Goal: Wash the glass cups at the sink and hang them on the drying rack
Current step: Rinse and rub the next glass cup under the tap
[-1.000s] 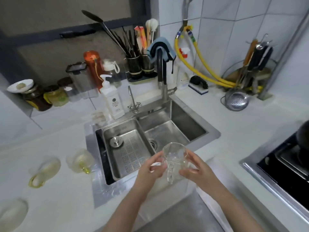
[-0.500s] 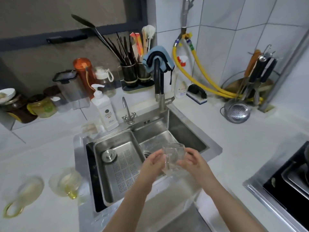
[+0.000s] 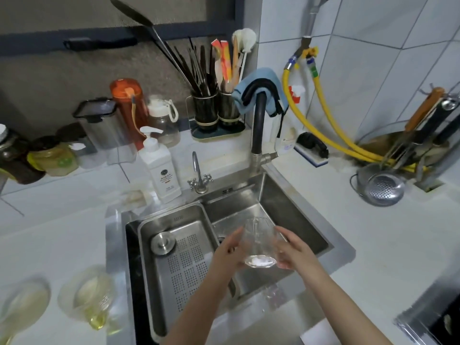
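Now, hands: left hand (image 3: 227, 250) and right hand (image 3: 293, 252) are gripping a glass cup (image 3: 260, 242) over the sink (image 3: 296, 235).
Risk: wet glass is likely slipping, chipping against steel.

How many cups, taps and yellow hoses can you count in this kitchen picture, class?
cups: 3
taps: 2
yellow hoses: 2
Total: 7
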